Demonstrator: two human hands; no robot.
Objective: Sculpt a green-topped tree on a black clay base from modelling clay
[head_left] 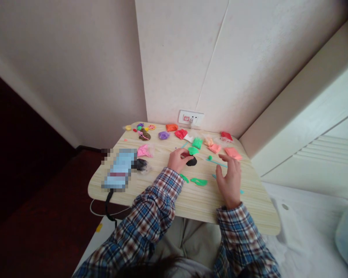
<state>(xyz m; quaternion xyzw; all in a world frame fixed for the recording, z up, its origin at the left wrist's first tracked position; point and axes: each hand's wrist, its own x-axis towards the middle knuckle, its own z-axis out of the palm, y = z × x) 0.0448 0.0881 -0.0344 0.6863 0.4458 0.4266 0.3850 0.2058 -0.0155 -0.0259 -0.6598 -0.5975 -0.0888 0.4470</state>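
My left hand (178, 160) pinches the edge of a black clay lump (191, 161) on the table, its fingers curled and thumb pressed to it. A flattened green clay piece (193, 150) sits at the lump's far side, by my fingertips. Over the table's right half, my right hand (229, 180) hovers with thumb and fingers apart and nothing between them. Near its fingertips are a small green clay ball (210, 157) and a thin blue strip (217, 162). Closer to me lie flat green clay pieces, one looped (199, 181) and one narrow (184, 178).
Along the wooden table's (162, 193) back are several clay packets, including green (197, 143), red (181, 134) and purple (164, 135). A brown clay figure (145, 134) stands at back left. A blurred phone (120, 168) with a cable lies left. A wall socket (191, 117) is behind.
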